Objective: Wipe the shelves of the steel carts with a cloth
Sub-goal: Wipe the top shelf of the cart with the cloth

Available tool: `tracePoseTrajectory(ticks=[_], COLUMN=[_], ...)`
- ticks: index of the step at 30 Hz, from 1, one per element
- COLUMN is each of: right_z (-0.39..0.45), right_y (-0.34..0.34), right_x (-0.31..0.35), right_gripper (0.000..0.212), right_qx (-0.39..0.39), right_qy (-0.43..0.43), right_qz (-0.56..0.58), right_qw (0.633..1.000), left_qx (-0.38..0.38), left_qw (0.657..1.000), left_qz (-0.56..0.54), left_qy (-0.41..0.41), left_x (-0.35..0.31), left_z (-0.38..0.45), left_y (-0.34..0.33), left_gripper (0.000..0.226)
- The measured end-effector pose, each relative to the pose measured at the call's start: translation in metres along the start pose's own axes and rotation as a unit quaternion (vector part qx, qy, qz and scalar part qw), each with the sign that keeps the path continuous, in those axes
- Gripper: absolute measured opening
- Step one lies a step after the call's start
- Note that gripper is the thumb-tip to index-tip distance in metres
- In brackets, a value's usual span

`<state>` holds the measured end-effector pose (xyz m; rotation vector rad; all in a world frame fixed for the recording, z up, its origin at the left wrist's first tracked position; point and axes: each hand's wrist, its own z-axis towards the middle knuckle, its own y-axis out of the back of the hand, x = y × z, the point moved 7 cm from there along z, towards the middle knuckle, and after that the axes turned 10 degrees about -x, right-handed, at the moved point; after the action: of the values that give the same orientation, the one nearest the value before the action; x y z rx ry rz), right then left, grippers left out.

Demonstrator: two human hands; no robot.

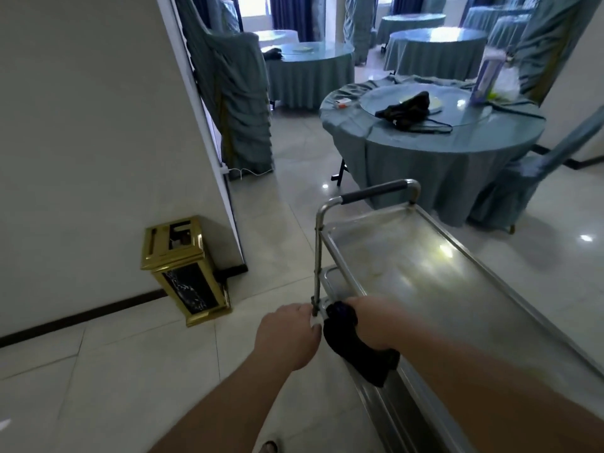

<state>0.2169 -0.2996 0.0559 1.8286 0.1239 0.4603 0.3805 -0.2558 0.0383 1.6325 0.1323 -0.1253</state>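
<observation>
Steel cart (434,273): right hand (376,322) grasping dark cloth (356,344) at its near edge; left hand (287,335) gripping the corner post (315,273).

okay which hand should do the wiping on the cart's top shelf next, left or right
Right. The right hand already holds the dark cloth at the edge of the top shelf. The left hand carries no cloth and rests at the cart's upright post, probably steadying it.
</observation>
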Motion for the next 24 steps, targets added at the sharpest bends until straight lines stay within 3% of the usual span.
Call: tracePoseTrajectory(ticks=[11, 17, 24], right_z=[0.151, 0.198, 0.264], right_y=[0.024, 0.043, 0.068], right_x=[0.046, 0.023, -0.052], right_gripper=[0.027, 0.030, 0.034], right_qx=[-0.029, -0.058, -0.092], right_qy=[-0.088, -0.141, -0.179], right_qz=[0.036, 0.078, 0.133], right_qw=[0.995, 0.985, 0.970], left_qx=[0.026, 0.036, 0.039], left_qw=[0.998, 0.992, 0.985], left_qz=[0.004, -0.007, 0.004], left_qy=[-0.064, -0.123, -0.170], left_x=[0.111, 0.101, 0.059], left_z=[0.146, 0.221, 0.320], left_y=[0.028, 0.035, 0.032], left_gripper=[0.046, 0.048, 0.047])
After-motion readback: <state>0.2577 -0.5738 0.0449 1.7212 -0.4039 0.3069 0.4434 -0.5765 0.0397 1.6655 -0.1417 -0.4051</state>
